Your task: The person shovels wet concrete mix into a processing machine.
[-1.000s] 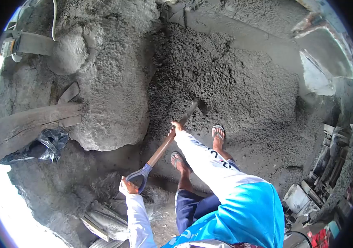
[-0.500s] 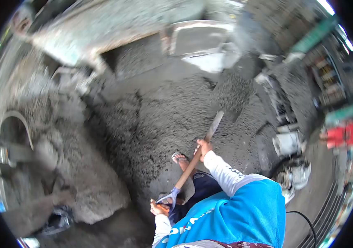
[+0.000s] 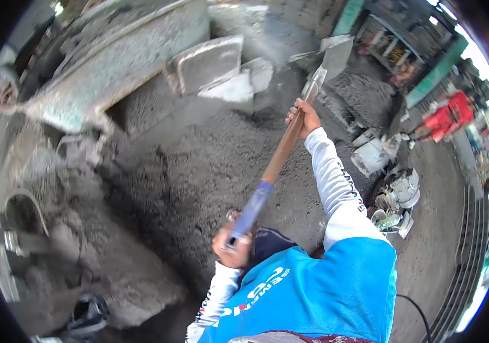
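A shovel [image 3: 283,150] with a wooden shaft and a blue handle end slants up and away across the view. My left hand [image 3: 234,246] is wrapped round the blue handle close to my body. Further up, near the metal socket, my right hand [image 3: 307,118] grips the shaft with that arm stretched out. The blade [image 3: 336,55] is at the far end, beside a heap of grey mix [image 3: 362,91], and its face looks bare. Below the shaft spreads a bed of dark grey, gritty material [image 3: 199,160].
A long worn trough [image 3: 136,63] stands at upper left, with a tilted metal pan [image 3: 210,64] beside it. A whitish bucket [image 3: 370,157] and a motor [image 3: 406,188] are at right. A person in red [image 3: 449,118] is farther off. A concrete block [image 3: 118,246] lies at lower left.
The shovel has swung up and away, carried by both hands, and my right arm has stretched out. Its blade held grey mix before and now looks bare. My view has turned to the right.
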`<state>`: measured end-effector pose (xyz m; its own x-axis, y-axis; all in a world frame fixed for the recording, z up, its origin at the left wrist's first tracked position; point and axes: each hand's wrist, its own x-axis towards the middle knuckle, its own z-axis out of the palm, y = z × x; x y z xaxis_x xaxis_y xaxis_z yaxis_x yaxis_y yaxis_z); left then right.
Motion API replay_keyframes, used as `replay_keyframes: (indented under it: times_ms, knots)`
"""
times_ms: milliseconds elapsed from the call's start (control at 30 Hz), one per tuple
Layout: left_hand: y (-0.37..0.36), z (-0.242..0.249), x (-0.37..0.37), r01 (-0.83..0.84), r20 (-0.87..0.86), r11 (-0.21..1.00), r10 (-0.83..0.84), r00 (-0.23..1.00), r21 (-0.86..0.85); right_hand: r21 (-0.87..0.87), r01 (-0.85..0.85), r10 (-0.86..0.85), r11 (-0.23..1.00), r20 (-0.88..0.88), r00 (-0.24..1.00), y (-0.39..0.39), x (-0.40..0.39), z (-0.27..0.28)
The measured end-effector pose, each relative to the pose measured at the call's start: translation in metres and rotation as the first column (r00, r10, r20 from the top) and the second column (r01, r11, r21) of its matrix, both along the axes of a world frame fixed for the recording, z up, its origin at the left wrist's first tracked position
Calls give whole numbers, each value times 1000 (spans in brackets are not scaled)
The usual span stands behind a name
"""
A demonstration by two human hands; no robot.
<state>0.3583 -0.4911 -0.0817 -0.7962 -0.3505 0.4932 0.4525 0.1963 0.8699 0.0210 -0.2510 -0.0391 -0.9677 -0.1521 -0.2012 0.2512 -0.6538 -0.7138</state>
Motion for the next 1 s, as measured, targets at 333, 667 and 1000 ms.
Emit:
replay_keyframes:
  times_ms: [333, 667, 1000]
  knots:
    - [56, -159, 354, -902, 955, -374, -115, 273, 213, 231, -810, 286, 538, 855, 434, -183, 292, -394]
    - [58, -149, 287, -913, 989, -395, 66, -133, -97, 101, -812, 117, 576, 972, 204, -105, 276, -471]
    - [63, -286, 184, -947, 999, -319, -22, 36, 27, 319, -746, 10, 584, 917, 399, -156, 191, -508]
